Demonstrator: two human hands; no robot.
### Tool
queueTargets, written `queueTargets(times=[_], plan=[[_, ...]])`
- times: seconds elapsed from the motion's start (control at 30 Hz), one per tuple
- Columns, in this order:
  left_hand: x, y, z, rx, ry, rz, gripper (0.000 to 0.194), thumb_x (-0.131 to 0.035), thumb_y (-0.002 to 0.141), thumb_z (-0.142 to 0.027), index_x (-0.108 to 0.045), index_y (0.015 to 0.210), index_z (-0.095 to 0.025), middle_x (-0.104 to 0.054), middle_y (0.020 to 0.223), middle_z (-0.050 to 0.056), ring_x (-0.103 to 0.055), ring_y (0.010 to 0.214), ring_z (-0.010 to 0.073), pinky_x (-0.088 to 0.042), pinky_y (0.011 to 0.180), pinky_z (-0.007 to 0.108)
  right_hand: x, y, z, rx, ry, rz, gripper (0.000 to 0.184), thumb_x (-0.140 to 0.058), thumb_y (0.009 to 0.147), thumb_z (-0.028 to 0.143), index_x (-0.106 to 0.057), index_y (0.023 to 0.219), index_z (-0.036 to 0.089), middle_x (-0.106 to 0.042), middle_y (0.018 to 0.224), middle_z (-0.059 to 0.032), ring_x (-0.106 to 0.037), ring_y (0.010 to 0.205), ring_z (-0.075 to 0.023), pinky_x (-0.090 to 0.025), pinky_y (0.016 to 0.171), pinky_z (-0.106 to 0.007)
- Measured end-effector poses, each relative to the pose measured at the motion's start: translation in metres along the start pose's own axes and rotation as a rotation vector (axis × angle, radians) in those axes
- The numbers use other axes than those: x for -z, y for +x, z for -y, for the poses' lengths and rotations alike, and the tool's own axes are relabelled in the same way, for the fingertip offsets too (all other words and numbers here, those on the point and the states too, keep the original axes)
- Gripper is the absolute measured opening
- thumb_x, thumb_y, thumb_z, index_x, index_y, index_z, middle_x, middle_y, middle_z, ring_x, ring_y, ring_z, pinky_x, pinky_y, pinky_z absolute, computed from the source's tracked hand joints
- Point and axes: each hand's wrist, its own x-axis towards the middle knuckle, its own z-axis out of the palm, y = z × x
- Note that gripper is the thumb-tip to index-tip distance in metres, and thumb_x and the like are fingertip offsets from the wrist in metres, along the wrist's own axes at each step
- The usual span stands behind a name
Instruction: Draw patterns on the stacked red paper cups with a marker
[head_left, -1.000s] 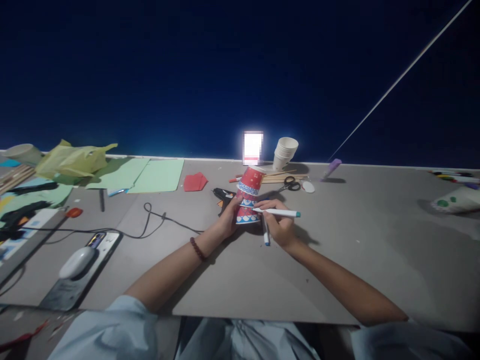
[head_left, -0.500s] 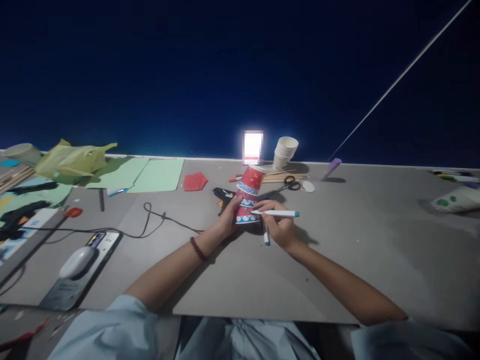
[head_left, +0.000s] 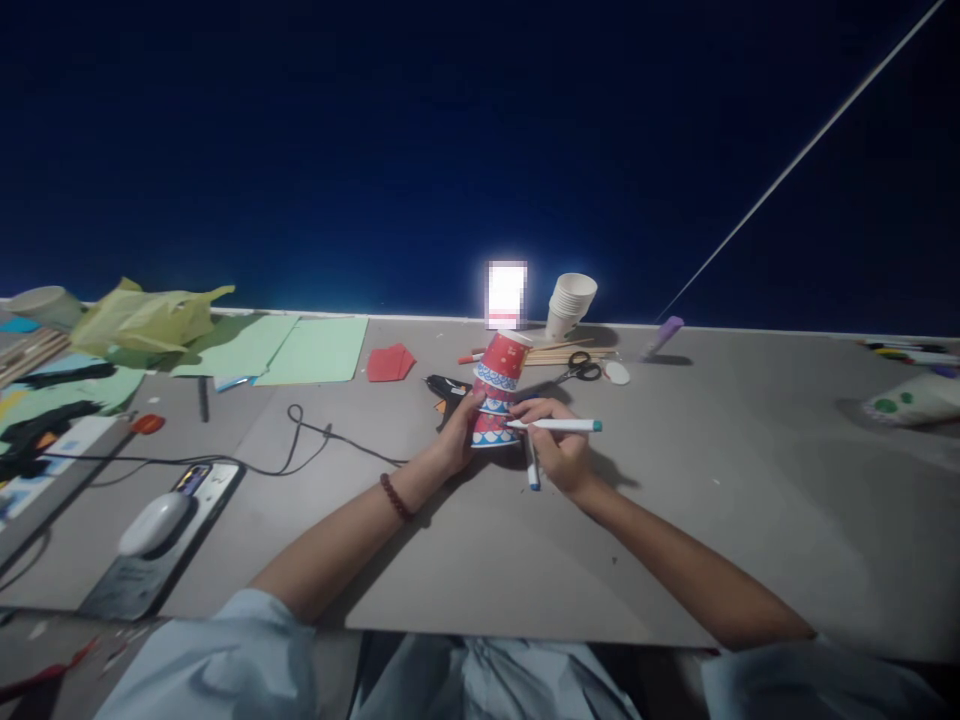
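Note:
A tilted stack of red paper cups [head_left: 501,378] with blue-and-white patterned bands is held by my left hand [head_left: 459,437], its fingers wrapped round the left side. My right hand [head_left: 559,450] pinches a white marker [head_left: 562,426] with a teal end. The marker's tip meets the lowest cup, or comes very close to it. A second marker [head_left: 533,468], white with a blue end, lies on the table beneath my right hand. Just behind my left hand rests a black glue gun [head_left: 447,398].
Scissors [head_left: 583,367] and wooden sticks [head_left: 555,355] lie behind the hands, near stacked white cups [head_left: 571,305]. Red paper [head_left: 390,362], green sheets [head_left: 315,352] and a yellow bag [head_left: 142,320] are leftward. A black cord [head_left: 277,470] crosses the table near a phone [head_left: 135,580].
My right hand and the marker have shifted very slightly to the right. The cups and my left hand look unmoved.

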Motion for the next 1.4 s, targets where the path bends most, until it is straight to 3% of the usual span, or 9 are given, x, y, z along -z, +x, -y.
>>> queueTargets(times=[0.73, 1.0, 1.4], plan=[[-0.0001, -0.0004, -0.0002, -0.012, 0.008, -0.023, 0.03, -0.075, 0.076, -0.031, -0.069, 0.098, -0.012, -0.075, 0.082, 0.006, -0.069, 0.071, 0.019, -0.055, 0.075, 0.03, -0.001, 0.001, 0.0033, 0.044, -0.042, 0.028, 0.01, -0.06, 0.087, 0.023, -0.067, 0.08, 0.023, -0.075, 0.09, -0.0068, -0.071, 0.087, -0.0235, -0.058, 0.081, -0.041], [-0.003, -0.0028, -0.0004, -0.015, 0.005, 0.035, 0.03, -0.074, 0.077, -0.036, -0.071, 0.095, -0.012, -0.076, 0.084, 0.009, -0.07, 0.075, 0.0207, -0.056, 0.077, 0.032, -0.0012, 0.0006, 0.0024, -0.028, -0.014, -0.024, 0.009, -0.06, 0.088, 0.025, -0.066, 0.081, 0.023, -0.074, 0.088, -0.006, -0.071, 0.087, -0.0227, -0.059, 0.078, -0.038], [0.0001, -0.0005, 0.0001, -0.018, 0.018, 0.005, 0.031, -0.074, 0.076, -0.033, -0.069, 0.097, -0.011, -0.075, 0.085, 0.008, -0.069, 0.074, 0.02, -0.054, 0.076, 0.031, -0.0008, 0.0045, 0.0042, -0.017, -0.017, -0.017, 0.012, -0.058, 0.082, 0.015, -0.063, 0.074, 0.022, -0.072, 0.083, -0.0048, -0.07, 0.082, -0.0212, -0.056, 0.077, -0.037]])
